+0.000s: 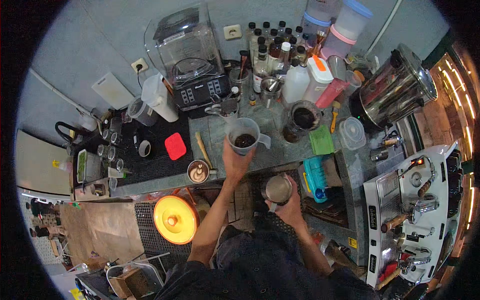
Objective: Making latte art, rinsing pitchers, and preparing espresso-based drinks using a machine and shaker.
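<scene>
My left hand is closed around a translucent plastic measuring jug with dark contents at its bottom, held over the counter. Lower and to the right, my right hand grips a metal milk pitcher in front of my body. Its contents look pale and greyish, but I cannot tell what they are. A cup of latte art coffee stands near the counter edge, left of my left hand. Behind the jug is a small pitcher with dark contents. A glass coffee server with a dripper stands to the right.
A blender, syrup bottles and a large metal urn line the back. A green cloth lies right of centre. The espresso machine is at the right, a yellow-lidded bin below the counter.
</scene>
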`<state>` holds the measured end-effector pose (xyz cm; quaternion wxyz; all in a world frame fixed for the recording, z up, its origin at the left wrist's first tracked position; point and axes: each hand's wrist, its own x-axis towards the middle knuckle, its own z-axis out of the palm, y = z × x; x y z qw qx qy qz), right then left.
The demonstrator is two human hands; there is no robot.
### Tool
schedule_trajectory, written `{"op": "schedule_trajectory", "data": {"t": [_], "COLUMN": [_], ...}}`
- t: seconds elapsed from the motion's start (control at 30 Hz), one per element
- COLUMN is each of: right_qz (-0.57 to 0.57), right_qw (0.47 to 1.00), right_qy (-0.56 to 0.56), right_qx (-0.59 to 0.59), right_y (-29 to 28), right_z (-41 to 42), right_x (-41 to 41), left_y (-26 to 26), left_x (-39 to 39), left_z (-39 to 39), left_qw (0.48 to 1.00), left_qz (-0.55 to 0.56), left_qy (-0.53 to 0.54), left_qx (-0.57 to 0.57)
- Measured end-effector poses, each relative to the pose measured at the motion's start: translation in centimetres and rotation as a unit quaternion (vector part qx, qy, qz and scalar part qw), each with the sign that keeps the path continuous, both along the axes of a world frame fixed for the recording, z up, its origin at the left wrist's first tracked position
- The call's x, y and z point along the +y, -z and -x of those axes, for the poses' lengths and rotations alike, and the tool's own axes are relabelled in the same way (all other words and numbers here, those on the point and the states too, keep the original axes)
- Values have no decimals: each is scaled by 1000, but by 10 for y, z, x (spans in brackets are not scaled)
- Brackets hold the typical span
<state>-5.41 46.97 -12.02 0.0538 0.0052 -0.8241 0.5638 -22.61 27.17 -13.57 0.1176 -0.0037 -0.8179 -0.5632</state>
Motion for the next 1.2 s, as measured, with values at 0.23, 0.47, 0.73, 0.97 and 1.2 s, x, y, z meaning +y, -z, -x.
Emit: {"op": "schedule_trajectory", "data": {"t": [0.23, 0.47, 0.73, 0.97, 1.2], "right_qz": [18, -19, -24, 0, -25], "right_qw": [999, 999, 997, 998, 999], "right_qy": [-44, -41, -20, -42, 4], "right_qx": [-12, -2, 74, 38, -25], "right_y": [26, 37, 79, 77, 71], "right_z": [49, 105, 138, 123, 142], "right_x": [-7, -27, -52, -60, -50], "left_y": [5, 19, -6, 7, 5], "left_x": [-23, -50, -30, -38, -43], "left_z": [4, 20, -63, -75, -47], "left_qw": [994, 981, 997, 985, 973], "left_qz": [38, 45, -70, -45, -15], "left_qy": [-105, -183, -31, 127, 211], "left_qx": [3, 39, 11, -108, -92]}}
